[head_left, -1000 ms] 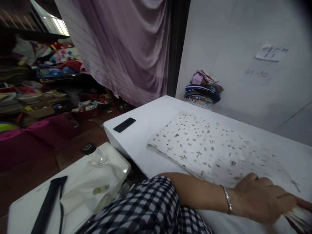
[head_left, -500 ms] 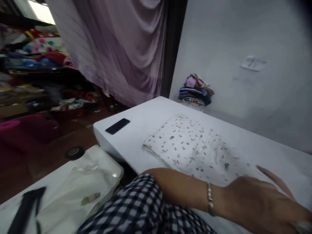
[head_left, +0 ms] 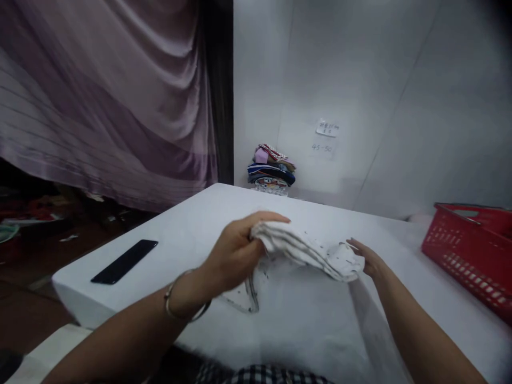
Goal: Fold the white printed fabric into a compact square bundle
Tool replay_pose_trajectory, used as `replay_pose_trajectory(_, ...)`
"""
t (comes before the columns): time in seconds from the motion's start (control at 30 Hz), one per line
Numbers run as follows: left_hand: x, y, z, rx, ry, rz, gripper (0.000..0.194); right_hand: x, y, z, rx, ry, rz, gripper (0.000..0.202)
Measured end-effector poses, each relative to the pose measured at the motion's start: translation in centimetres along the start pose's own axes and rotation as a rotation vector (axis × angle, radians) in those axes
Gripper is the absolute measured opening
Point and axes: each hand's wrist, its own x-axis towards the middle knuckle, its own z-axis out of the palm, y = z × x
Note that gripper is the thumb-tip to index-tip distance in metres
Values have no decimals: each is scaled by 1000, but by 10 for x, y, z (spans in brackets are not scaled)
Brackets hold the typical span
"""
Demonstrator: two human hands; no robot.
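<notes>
Raised from its flat lie in the earlier frames, the printed white cloth [head_left: 302, 248] is bunched in folds between both hands. Clock directions are read from the cloth. White table [head_left: 192, 226]: far corner at 10 o'clock; bare surface at 12 o'clock and on both flanks. Red basket [head_left: 466, 253]: at 3 o'clock, well apart from the cloth. Left hand [head_left: 236, 248]: at 9 o'clock, thumb and fingers closed on the folded edge. Right hand [head_left: 370, 260]: at 3 o'clock, against the cloth's end; its closure cannot be told. Black phone [head_left: 125, 261]: at 9 o'clock, near the table's edge.
</notes>
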Motion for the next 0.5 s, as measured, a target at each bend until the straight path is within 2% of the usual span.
replay_pose_trajectory(0.07, 17, -7, -7, 23, 50, -35, 26, -16, 0, 0, 36, -4, 145, 34)
replay_pose_trajectory(0.13, 31, -12, -10, 40, 76, -59, 30, -38, 7, 5, -2, -46, 207, 43)
replay_pose_trajectory(0.3, 51, -18, -19, 49, 52, -85, 42, -95, 32, 21, -46, -297, 178, 59)
replay_pose_trajectory(0.37, 57, -20, -25, 4, 34, -79, 41, -108, 30, 16, -25, -287, 114, 50)
replay_pose_trajectory(0.43, 65, -24, -32, -49, 40, -77, 30, -113, 21, 6, -53, -222, 44, 38)
replay_pose_trajectory(0.5, 73, -27, -37, -72, 70, -86, 22, -111, 12, -1, -168, -136, 3, 36)
